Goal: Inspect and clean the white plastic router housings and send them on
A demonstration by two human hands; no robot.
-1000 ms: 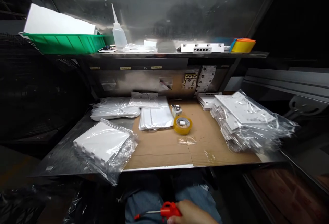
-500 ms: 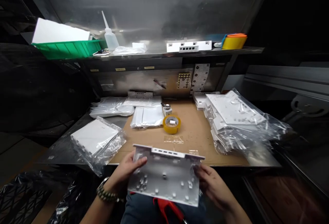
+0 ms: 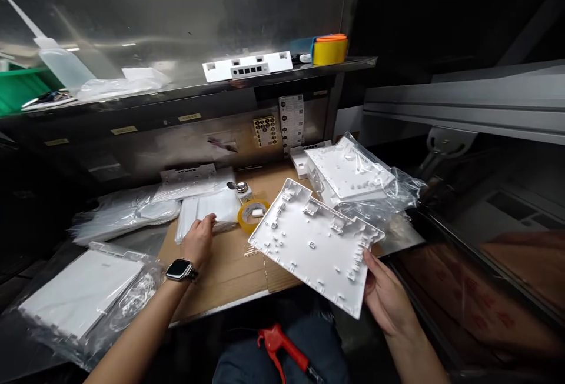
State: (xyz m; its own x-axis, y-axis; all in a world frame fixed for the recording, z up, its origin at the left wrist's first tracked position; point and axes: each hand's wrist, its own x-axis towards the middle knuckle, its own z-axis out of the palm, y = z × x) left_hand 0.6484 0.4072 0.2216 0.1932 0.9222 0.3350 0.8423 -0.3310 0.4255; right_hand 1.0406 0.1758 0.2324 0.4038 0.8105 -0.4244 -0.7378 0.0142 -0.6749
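My right hand (image 3: pixel 387 296) grips the near right corner of a large white plastic panel (image 3: pixel 315 241), holding it tilted over the cardboard mat (image 3: pixel 229 266) with its ribbed inner side up. My left hand (image 3: pixel 199 238), with a smartwatch on the wrist, reaches forward with its fingers curled onto a pile of small clear bags (image 3: pixel 210 209). A roll of yellow tape (image 3: pixel 252 213) lies just right of that hand, partly behind the panel.
A bagged stack of white panels (image 3: pixel 353 175) sits at the back right, another bagged stack (image 3: pixel 83 293) at the near left. A red-handled tool (image 3: pixel 282 346) lies on my lap. The shelf above carries a white housing (image 3: pixel 247 66), a squeeze bottle (image 3: pixel 62 60) and tape rolls (image 3: pixel 329 49).
My left hand let go of the white panel and reached to the pile of clear bags. My right hand swung the panel up and right. The view turned right.
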